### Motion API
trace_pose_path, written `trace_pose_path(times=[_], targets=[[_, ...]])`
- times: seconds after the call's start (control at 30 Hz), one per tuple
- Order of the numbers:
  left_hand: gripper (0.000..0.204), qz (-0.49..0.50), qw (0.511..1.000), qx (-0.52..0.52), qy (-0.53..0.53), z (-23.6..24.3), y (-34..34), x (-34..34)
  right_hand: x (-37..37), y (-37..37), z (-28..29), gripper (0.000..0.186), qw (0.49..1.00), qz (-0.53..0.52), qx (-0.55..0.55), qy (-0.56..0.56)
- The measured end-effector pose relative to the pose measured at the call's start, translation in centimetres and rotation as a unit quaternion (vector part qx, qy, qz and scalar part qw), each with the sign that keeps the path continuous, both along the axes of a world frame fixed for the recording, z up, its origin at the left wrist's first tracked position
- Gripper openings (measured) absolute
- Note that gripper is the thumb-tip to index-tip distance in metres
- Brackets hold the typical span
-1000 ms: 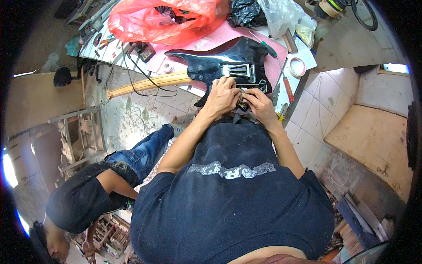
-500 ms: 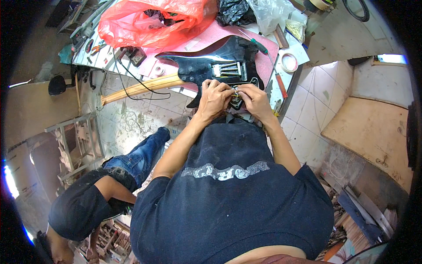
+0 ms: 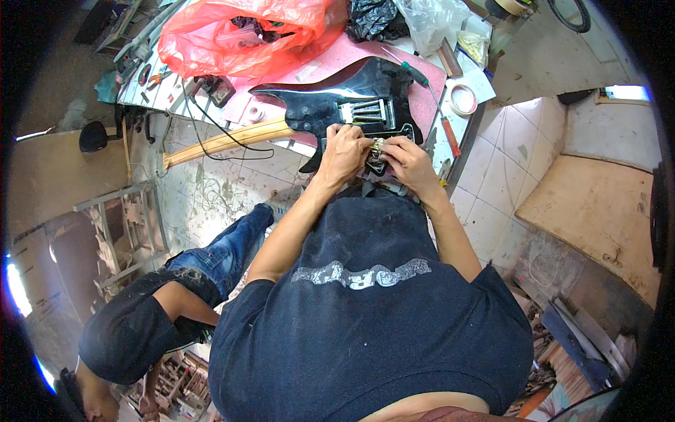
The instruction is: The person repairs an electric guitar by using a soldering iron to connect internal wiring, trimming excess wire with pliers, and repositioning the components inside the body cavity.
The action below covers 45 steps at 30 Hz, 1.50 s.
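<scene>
A black electric guitar (image 3: 380, 79) lies face down on the workbench, its pale wooden neck (image 3: 232, 142) running off to the left. Springs show in an open cavity (image 3: 365, 112) in its back. Over a second cavity near the bench's front edge, both my hands work close together on thin wires (image 3: 375, 149). My left hand (image 3: 344, 151) rests on the guitar body, its fingertips pinched at the wires. From the other side, my right hand (image 3: 410, 163) pinches the wires too, thumb against forefinger. The exact strands between the fingertips are too small to make out.
Right of the guitar lie a green-handled screwdriver (image 3: 416, 74), a red-handled screwdriver (image 3: 450, 135) and a tape roll (image 3: 462, 100). A red plastic bag (image 3: 211, 42) covers the back left. A black cable (image 3: 211, 126) loops over the neck. Another person (image 3: 140, 323) bends over at lower left.
My right hand's fingers have shifted slightly at the cavity, and more of the yellowish wiring shows between the hands. The guitar stays in place.
</scene>
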<state>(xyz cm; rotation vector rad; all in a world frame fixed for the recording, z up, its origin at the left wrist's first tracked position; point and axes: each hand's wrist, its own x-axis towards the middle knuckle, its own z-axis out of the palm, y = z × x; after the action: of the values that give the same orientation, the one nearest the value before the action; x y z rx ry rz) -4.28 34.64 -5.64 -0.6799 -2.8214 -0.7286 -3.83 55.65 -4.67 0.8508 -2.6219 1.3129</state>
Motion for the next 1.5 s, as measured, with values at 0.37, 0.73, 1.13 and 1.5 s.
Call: trace_pose_path(times=[0.37,0.73,1.13,1.5], targets=[[0.019,-0.009,0.984,0.176,-0.014,0.7,-1.1,0.9,-0.9,-1.9,-0.9,0.014,0.999,-0.028,0.002,0.017],[0.022,-0.009,0.997,0.047,0.065,0.3,0.2,0.4,-0.7,-0.9,-0.1,0.011,0.997,-0.034,-0.046,-0.042],[0.028,0.056,0.998,-0.001,0.037,0.6,1.8,0.9,-0.9,-0.7,0.1,0.016,0.993,-0.067,-0.059,-0.08],[0.022,0.092,0.989,0.104,0.057,-0.7,2.2,0.8,-1.4,0.1,-0.7,0.018,0.996,-0.052,0.035,0.065]])
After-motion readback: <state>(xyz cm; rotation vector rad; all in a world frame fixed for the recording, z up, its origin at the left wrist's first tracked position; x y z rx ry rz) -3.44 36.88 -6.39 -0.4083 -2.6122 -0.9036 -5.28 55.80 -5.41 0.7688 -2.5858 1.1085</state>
